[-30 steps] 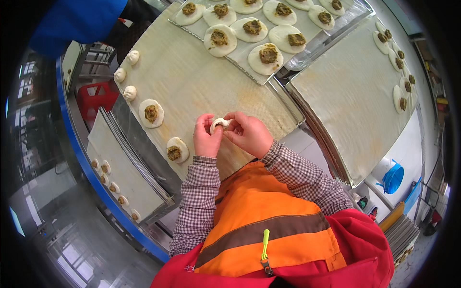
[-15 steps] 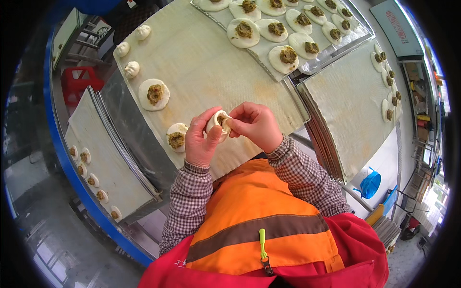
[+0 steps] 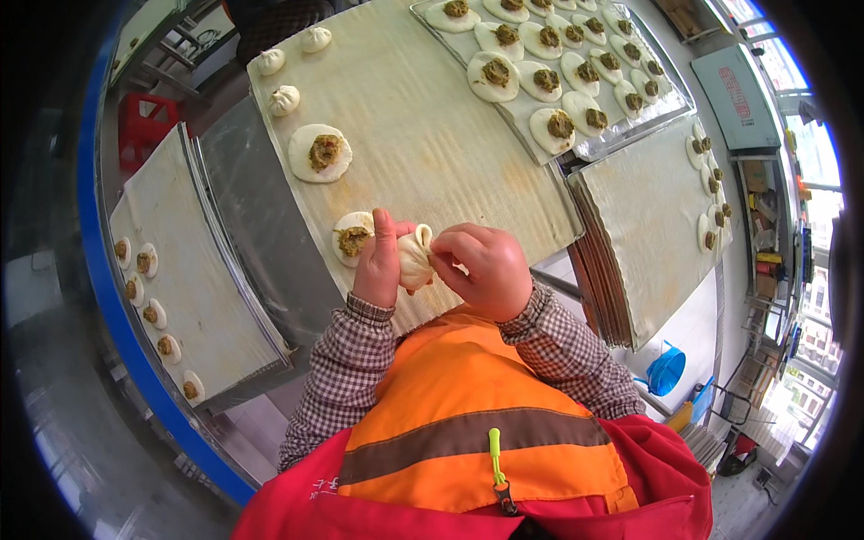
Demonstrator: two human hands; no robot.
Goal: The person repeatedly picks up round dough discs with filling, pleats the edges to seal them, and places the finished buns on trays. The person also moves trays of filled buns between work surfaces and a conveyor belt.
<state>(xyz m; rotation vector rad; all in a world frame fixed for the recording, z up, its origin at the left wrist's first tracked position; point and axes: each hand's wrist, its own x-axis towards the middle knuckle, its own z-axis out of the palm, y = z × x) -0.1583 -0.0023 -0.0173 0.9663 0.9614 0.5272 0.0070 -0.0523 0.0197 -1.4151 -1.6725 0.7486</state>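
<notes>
Between my two hands is a stuffed bun (image 3: 416, 261), its white dough gathered into pleats with a folded loop at the top. My left hand (image 3: 382, 261) cups it from the left side, thumb raised. My right hand (image 3: 481, 268) pinches the pleated edge from the right. Just left of my left hand lies a flat dough round with brown filling (image 3: 352, 239), partly covered by my hand. Farther up the cloth-covered tray (image 3: 405, 117) is another filled dough round (image 3: 320, 153). Several closed buns (image 3: 284, 100) sit at its far left corner.
A metal tray (image 3: 531, 135) at the far right bears several filled dough rounds. Stacked cloth-lined trays (image 3: 648, 234) stand on the right, more trays (image 3: 189, 261) on the left, both with filled rounds. A red stool (image 3: 144, 126) and a blue bucket (image 3: 666, 371) are beyond them.
The bun's opening has been drawn together into pleats, hiding most of the filling. My right hand has moved slightly down, and the view has shifted.
</notes>
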